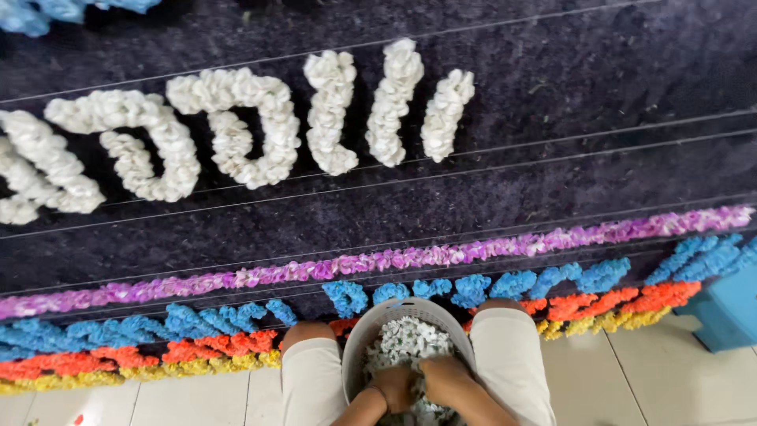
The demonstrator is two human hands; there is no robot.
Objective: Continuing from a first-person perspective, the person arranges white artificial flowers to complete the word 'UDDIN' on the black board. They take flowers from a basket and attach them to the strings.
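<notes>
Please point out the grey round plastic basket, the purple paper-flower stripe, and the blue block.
grey round plastic basket (371,323): head view, left rim.
purple paper-flower stripe (378,260): head view, middle.
blue block (729,312): head view, front face.

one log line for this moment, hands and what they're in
left hand: in basket, on white paper flowers | right hand: same | basket: grey, between knees | ahead: dark board, white flower shapes, coloured rows

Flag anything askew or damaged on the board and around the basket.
The blue flower row is broken by dark gaps above the grey basket, unlike the continuous purple row. Both hands, left and right, are in the basket.
</notes>
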